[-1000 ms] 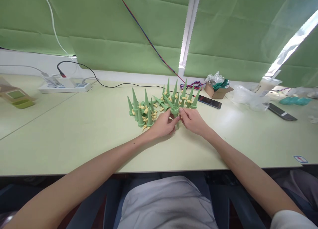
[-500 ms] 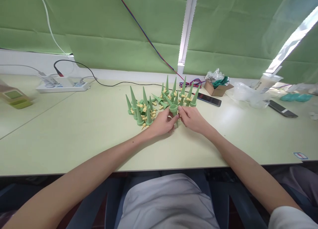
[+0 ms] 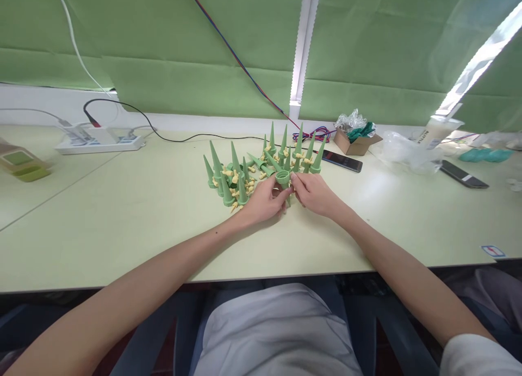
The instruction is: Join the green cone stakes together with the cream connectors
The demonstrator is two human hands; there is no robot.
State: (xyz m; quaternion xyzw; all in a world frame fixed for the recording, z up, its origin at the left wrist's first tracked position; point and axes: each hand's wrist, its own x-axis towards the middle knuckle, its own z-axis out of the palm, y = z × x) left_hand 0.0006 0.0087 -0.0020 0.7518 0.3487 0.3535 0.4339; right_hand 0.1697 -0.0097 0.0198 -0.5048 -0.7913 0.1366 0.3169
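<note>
My left hand (image 3: pixel 265 202) is closed around a green plastic plant-watering spike (image 3: pixel 282 177). The spike points down, its round threaded mouth facing up. On the other side, my right hand (image 3: pixel 315 194) pinches close to the spike's collar; whatever sits between its fingertips is too small and hidden to make out. Just behind the hands, several similar green spikes (image 3: pixel 215 161) stand tip up on the table, and a few lie on their sides (image 3: pixel 256 161). Small yellow valve pieces (image 3: pixel 228 173) are fixed to or scattered among them.
A phone (image 3: pixel 341 161) and a small cardboard box (image 3: pixel 355 144) with crumpled wrapping lie behind my right hand. Further right are a plastic bag (image 3: pixel 408 152), a cup (image 3: pixel 438 131) and a dark flat device (image 3: pixel 464 175). A power strip (image 3: pixel 100 144) sits back left.
The view has shifted slightly. Both hands keep nearly the same hold at the spike, with no other clear movement.
</note>
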